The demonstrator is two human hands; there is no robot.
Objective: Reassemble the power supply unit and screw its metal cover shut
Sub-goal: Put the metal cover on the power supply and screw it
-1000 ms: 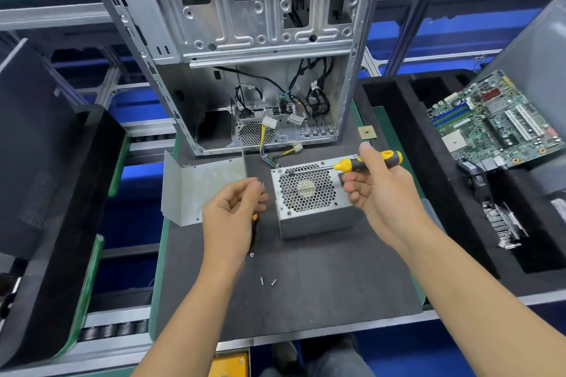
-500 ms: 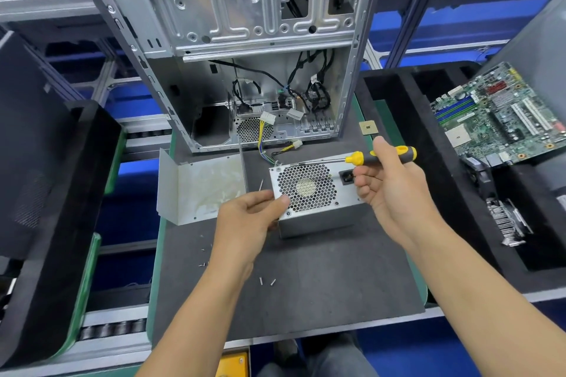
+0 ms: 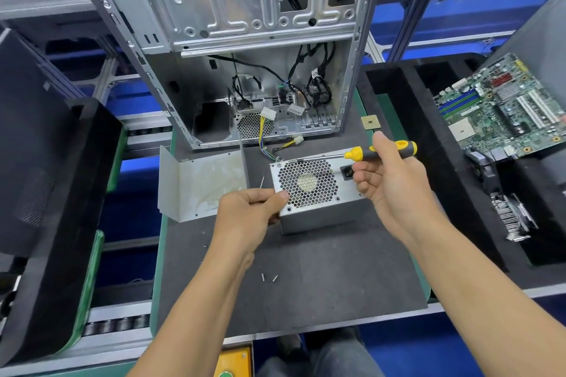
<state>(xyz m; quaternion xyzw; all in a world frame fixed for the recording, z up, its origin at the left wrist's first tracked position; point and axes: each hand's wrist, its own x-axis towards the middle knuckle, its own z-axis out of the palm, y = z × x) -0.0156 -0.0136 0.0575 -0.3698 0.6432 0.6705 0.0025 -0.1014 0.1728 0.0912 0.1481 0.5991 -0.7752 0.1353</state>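
The power supply unit (image 3: 318, 193) sits mid-mat (image 3: 306, 285), between your hands. Your left hand (image 3: 245, 217) grips its near-left corner, fingers curled. Your right hand (image 3: 389, 180) holds the yellow screwdriver (image 3: 367, 154) over its far edge. Its metal cover (image 3: 202, 184) lies at the mat's left edge.

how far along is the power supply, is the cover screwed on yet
Not yet. Done: the power supply sits on the mat with its fan grille up. In hand: the left hand grips its corner, and the right hand holds the screwdriver. Left: the bent metal cover lies apart beside it, and two loose screws wait on the mat.
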